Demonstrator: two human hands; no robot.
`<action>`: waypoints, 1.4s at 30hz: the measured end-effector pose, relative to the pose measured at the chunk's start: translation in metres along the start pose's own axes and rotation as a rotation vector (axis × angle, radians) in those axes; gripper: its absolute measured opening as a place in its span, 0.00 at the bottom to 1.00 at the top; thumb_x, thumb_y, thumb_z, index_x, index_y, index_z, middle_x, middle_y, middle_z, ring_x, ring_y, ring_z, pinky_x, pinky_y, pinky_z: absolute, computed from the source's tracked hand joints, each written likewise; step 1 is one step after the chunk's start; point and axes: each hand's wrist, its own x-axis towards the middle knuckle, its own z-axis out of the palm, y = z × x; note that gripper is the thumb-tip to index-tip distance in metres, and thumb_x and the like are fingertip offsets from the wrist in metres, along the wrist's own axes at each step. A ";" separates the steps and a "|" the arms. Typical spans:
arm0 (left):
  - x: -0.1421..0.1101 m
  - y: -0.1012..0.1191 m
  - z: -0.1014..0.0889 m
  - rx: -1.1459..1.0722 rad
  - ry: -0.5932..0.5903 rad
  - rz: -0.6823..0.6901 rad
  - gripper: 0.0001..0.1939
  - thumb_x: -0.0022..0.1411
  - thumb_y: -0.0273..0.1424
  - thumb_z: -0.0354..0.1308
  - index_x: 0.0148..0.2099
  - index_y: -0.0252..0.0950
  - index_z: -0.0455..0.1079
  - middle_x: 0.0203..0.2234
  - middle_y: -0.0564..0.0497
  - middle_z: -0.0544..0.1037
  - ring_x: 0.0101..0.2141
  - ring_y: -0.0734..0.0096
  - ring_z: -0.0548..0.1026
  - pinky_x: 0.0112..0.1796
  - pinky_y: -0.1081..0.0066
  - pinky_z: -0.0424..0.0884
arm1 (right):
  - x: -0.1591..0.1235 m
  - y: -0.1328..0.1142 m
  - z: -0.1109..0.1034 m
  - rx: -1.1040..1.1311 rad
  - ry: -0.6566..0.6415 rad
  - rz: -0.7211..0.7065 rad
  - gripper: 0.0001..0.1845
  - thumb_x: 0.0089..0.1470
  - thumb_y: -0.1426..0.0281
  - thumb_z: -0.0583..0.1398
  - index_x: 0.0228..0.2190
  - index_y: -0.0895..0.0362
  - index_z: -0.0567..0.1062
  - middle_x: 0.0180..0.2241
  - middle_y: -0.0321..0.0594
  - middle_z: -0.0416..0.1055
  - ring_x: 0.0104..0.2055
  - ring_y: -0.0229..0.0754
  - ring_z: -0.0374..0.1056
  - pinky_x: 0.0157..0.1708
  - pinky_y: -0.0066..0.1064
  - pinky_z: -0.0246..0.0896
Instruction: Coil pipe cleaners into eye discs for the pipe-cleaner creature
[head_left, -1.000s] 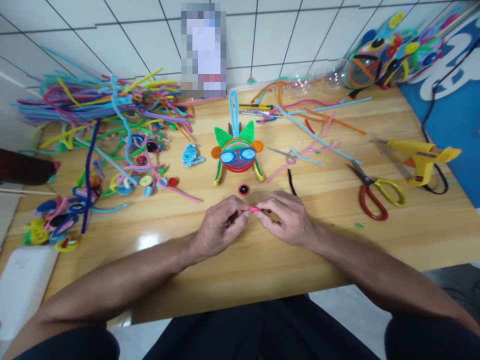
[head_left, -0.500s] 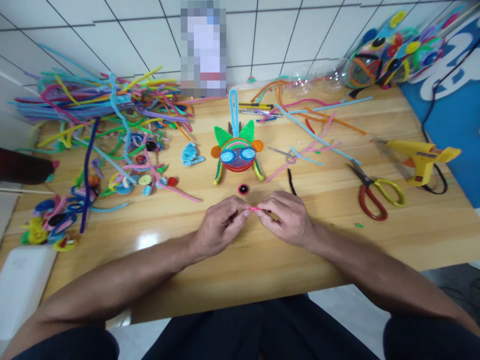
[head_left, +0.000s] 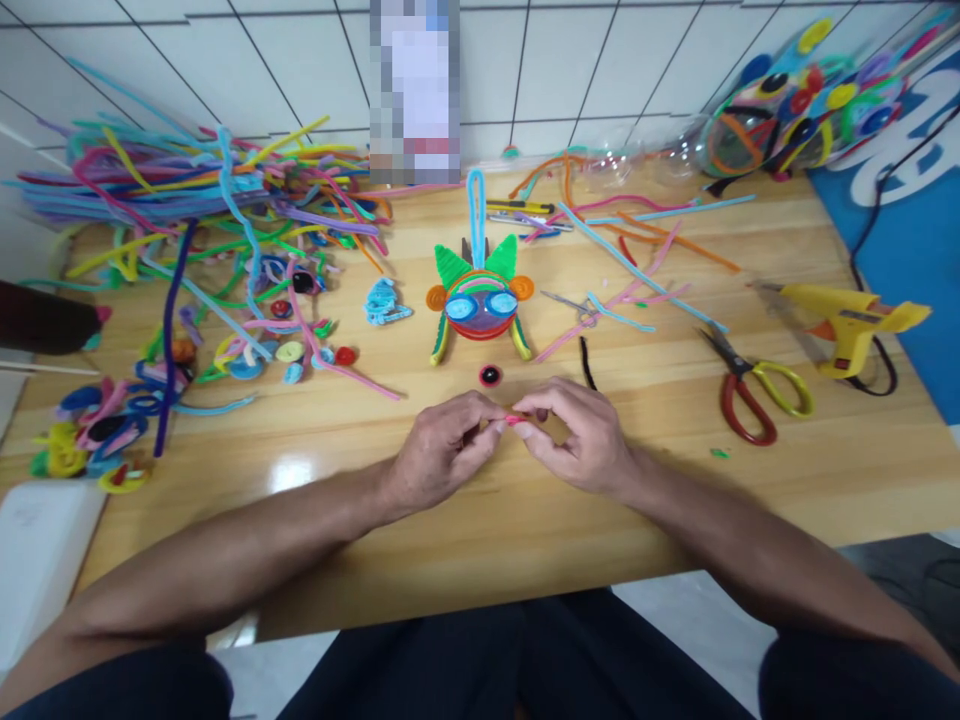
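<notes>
My left hand point(head_left: 439, 455) and my right hand point(head_left: 579, 435) meet over the wooden table point(head_left: 487, 520), fingertips pinched together on a short pink pipe cleaner piece point(head_left: 514, 420). Most of that piece is hidden by the fingers. Just beyond the hands lies a small red-and-black coiled disc point(head_left: 490, 376). Farther back stands a pipe cleaner face figure point(head_left: 478, 305) with green ears, blue eyes and a tall light-blue loop on top.
A big heap of coloured pipe cleaners point(head_left: 195, 220) fills the left back. Coiled discs point(head_left: 97, 440) lie at the left edge. Red-and-yellow scissors point(head_left: 750, 385) and a yellow glue gun point(head_left: 851, 315) sit to the right. Loose strands point(head_left: 630, 260) lie behind.
The hands stay pinched on the pink piece with only small finger shifts. The view has tilted slightly, so everything sits a little lower and to the right.
</notes>
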 end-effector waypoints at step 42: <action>-0.001 0.002 0.000 0.106 -0.069 0.031 0.03 0.68 0.22 0.59 0.42 0.34 0.72 0.28 0.50 0.80 0.27 0.75 0.76 0.30 0.76 0.72 | 0.000 -0.003 0.001 -0.022 -0.017 -0.002 0.09 0.54 0.78 0.61 0.35 0.52 0.70 0.31 0.38 0.74 0.33 0.43 0.72 0.33 0.35 0.70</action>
